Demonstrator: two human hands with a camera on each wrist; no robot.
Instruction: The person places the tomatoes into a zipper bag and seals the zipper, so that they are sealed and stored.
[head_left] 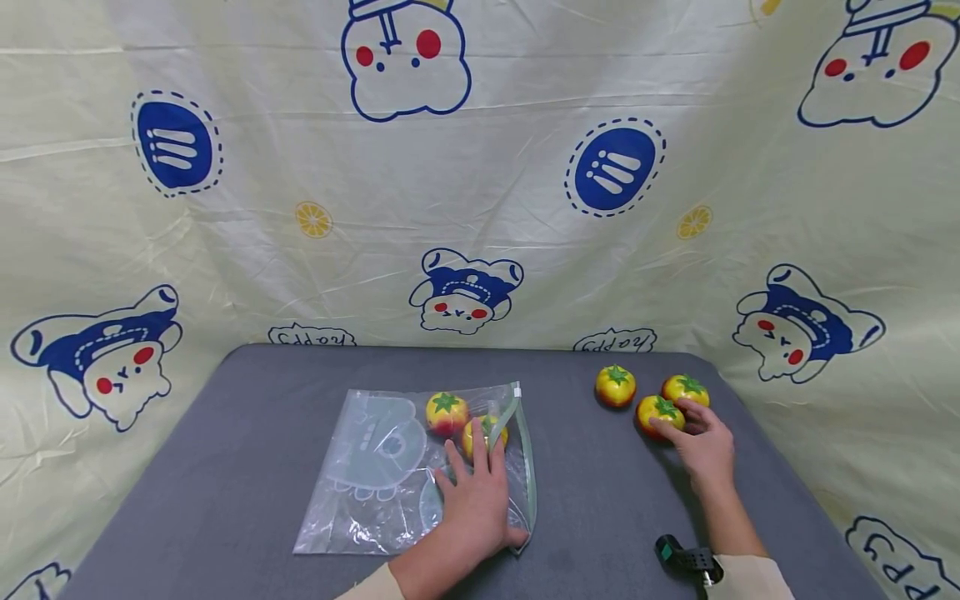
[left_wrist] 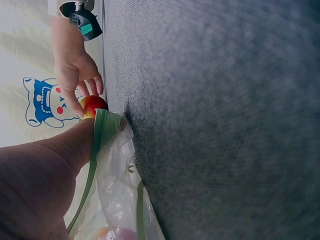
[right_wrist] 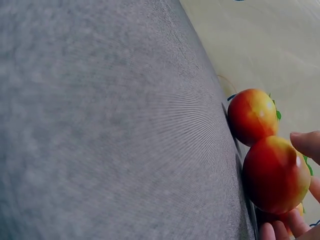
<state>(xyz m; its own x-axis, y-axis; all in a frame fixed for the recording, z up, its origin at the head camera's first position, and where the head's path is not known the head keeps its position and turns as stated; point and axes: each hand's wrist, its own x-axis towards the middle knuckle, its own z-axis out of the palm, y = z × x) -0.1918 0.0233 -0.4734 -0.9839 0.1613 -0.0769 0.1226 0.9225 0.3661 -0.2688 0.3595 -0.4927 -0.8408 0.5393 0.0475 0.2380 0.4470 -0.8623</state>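
A clear zip bag (head_left: 352,500) with a pale printed figure lies flat, its green-edged mouth to the right. Two yellow-red tomatoes with green star-shaped tops, one of them a tomato (head_left: 446,413) fully visible, are within its outline. My left hand (head_left: 476,500) lies across the mouth side, fingers spread, thumb at the green strip (left_wrist: 102,127). At the right, my right hand (head_left: 705,442) holds the nearest tomato (head_left: 660,417) between thumb and fingers; the right wrist view shows this tomato (right_wrist: 275,175) up close. Two more stand beside it, a back-left tomato (head_left: 615,387) and a right tomato (head_left: 685,389).
The grey cloth-covered table (head_left: 585,500) spreads under everything, bag left of centre and loose tomatoes near the far right corner. A printed curtain (head_left: 480,183) hangs behind the table and at its sides. A black wrist camera (head_left: 686,560) sits on my right forearm.
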